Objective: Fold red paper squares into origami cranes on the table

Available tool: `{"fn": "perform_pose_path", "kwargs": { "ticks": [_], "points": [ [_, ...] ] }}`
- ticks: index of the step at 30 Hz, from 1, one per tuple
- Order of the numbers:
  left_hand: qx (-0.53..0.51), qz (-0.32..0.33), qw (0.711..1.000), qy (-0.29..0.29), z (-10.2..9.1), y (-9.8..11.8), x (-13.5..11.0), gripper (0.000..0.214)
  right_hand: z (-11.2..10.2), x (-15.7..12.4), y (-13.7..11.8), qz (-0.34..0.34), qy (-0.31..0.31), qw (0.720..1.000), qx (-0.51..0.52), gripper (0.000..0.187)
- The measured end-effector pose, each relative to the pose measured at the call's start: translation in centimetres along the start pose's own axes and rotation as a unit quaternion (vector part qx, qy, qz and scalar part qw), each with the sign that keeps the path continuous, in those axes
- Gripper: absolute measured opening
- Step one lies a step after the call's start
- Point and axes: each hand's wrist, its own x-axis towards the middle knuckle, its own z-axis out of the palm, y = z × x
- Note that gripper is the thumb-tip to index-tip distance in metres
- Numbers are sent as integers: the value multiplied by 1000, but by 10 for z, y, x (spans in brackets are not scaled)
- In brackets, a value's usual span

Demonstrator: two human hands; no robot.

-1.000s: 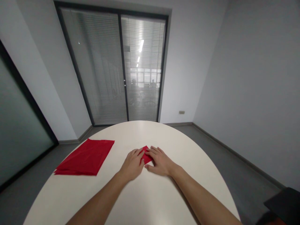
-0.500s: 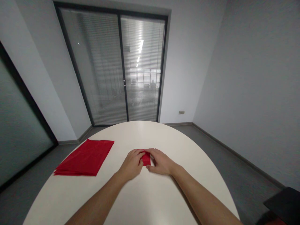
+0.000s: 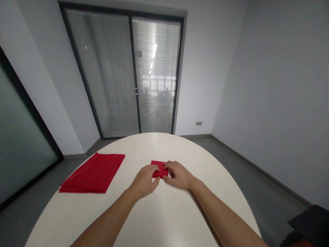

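Note:
A small red folded sheet (image 3: 158, 164), roughly square, lies flat near the middle of the white table; whether it is cloth or thin plastic I cannot tell. My left hand (image 3: 146, 179) rests at its left side, fingertips on the top face and thumb apart near the front edge. From the right, my right hand (image 3: 180, 175) touches it with curved fingers on top and the thumb by the near right corner. The fingers of both hands are apart and cover parts of the square.
To the left lies a flat stack of larger red sheets (image 3: 94, 174), reaching the edge of the round white table (image 3: 164, 219). A dark object (image 3: 311, 223) stands beyond the table at lower right. Behind are a glass partition with blinds (image 3: 156, 103) and walls.
The small red square has shifted slightly right and away from me, and more of it shows. My right hand has moved a little with it; the left thumb has spread from its fingers.

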Motion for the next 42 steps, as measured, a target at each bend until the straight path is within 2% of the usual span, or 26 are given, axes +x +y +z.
{"fn": "perform_pose_path", "kwargs": {
  "ticks": [5, 18, 22, 25, 30, 36, 42],
  "points": [
    [3, -32, 999, -13, -2, 2, 1, 12, -1, 2, -1, -17, 1, 1000, 1, 15],
    [10, -68, 997, -17, -1, 0, 3, 19, 1, 6, 2, 14, 3, 1000, -15, 30],
    [9, -67, 998, -16, 0, -2, 3, 21, 0, 6, 1, 15, 27, 999, -8, 20],
    [7, -71, 997, -11, 1, -3, 3, 24, 1, 5, 1, 21, 39, 999, -3, 26],
    [-21, -64, 998, -6, 4, -6, 2, 43, 5, 5, 5, 42, 48, 998, 9, 35],
    [12, -30, 999, -35, 1, -5, 3, 42, 4, 7, 2, 11, 67, 998, 0, 22],
    [59, -35, 997, -27, -1, -4, 4, 40, 0, 7, -6, -20, 33, 998, -43, 19]
  ]
}}
